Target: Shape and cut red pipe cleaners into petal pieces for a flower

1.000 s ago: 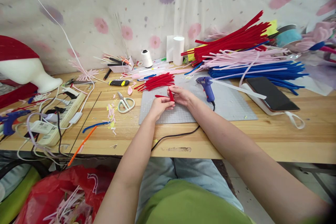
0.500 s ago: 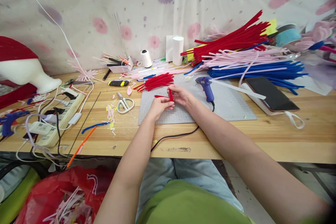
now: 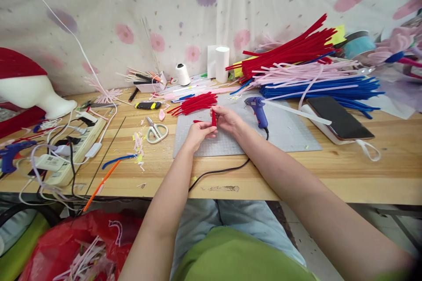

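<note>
Vividly red, narrow strip [image 3: 214,119]

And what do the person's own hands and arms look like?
The left hand and right hand wear no gloves. Both forearms are uncovered by sleeves, with no watch or bracelet showing. A green top is worn.

- Wooden table [image 3: 329,180]: the carrying surface, as I view it remotely.
- Grey cutting mat [image 3: 283,136]: flat on it, my landmark.
- Scissors [image 3: 154,127]: just left of the mat.
- Utility knife [image 3: 148,105]: left of the mat's far edge.
- Thread spool [image 3: 182,75]: upright, behind the mat.
- Blue stem [image 3: 117,159]: left of the mat, well apart.
- Black cable [image 3: 219,170]: in front of the mat.
</note>
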The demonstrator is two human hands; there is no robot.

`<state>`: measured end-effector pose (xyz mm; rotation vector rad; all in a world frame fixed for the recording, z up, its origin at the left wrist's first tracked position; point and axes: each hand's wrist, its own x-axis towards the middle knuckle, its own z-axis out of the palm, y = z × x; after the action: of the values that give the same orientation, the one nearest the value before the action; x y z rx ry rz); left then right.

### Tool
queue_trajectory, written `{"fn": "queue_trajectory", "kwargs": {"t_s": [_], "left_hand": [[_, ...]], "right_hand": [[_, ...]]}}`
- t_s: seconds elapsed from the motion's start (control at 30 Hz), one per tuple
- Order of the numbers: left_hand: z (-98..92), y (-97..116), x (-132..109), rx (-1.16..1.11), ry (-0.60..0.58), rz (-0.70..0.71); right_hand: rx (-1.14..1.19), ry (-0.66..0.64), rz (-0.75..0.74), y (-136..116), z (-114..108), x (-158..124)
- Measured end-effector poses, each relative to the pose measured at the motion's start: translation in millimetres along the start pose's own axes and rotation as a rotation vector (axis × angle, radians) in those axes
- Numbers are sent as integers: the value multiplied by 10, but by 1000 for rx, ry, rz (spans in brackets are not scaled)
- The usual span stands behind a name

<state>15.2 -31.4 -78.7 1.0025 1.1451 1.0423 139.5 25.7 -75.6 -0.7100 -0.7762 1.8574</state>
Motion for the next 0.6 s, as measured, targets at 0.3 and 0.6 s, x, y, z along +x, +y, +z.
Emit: {"fn": "queue_trajectory", "kwargs": {"t_s": [0.3,0.6], "left_hand": [[-405,131,111,431,306,163],[-602,454,239,1108,265,206]], "right_hand": [[-210,149,-151,-44,-247,85],[-213,175,-197,-8,-291,110]]}}
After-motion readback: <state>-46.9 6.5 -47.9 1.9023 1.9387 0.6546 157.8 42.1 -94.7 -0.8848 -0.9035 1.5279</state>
